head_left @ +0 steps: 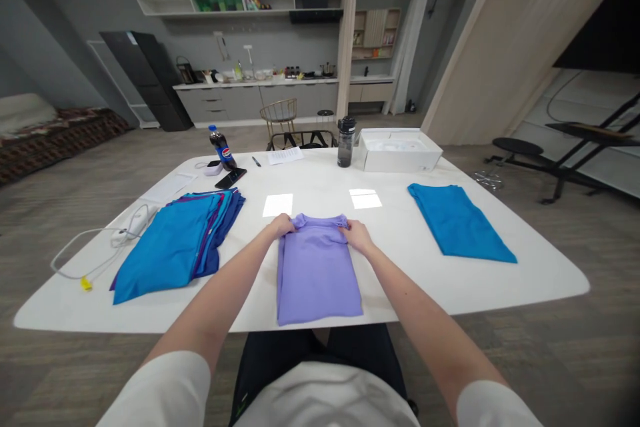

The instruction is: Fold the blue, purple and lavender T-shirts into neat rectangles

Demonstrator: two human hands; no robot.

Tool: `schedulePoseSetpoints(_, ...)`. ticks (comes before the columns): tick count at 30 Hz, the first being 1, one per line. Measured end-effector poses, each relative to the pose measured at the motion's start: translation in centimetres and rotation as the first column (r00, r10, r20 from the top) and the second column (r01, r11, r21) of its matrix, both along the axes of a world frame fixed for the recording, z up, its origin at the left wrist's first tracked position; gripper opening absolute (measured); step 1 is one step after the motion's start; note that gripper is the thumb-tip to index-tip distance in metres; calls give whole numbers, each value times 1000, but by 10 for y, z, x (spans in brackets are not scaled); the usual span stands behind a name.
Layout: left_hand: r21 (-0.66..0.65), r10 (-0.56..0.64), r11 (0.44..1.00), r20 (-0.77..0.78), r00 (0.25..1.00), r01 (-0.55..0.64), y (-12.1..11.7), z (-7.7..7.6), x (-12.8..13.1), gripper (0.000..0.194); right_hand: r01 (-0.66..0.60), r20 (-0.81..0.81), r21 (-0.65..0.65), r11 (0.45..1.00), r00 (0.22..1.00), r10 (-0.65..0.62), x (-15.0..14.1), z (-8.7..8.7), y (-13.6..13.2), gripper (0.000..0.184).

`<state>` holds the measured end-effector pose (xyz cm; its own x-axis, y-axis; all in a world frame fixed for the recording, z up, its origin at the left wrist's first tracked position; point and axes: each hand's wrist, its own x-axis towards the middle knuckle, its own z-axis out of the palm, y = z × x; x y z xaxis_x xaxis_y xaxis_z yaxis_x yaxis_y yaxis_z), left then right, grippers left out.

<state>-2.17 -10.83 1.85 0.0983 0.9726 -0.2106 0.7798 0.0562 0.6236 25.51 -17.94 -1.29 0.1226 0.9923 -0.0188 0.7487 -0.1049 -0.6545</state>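
A lavender garment, folded into a rough rectangle, lies in front of me near the table's front edge. Its far edge is bunched into a narrow fold. My left hand pinches the far left corner of that edge, and my right hand grips the far right corner. Left of it sits a stack of folded cloths in blue, purple and navy. On the right a single folded blue cloth lies flat.
The white table also bears a cola bottle, a phone, a pen, a paper sheet, a dark water bottle and a white box. A white cable hangs over the left edge.
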Motion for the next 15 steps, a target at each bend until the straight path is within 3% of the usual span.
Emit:
schedulePoseSetpoints(4, 25, -63, 998, 42, 997, 62, -14, 6, 25, 23, 15, 42, 83, 996, 999, -18, 22, 5, -29, 21)
schedulePoseSetpoints(9, 182, -211, 966, 132, 969, 185, -29, 19, 66, 19, 90, 78, 269, 959, 990, -115, 65, 12, -63, 22)
schedulePoseSetpoints(15, 309, -524, 843, 284, 803, 441, -50, 42, 138, 22, 199, -45, 464, 863, 979, -201, 123, 25, -114, 25)
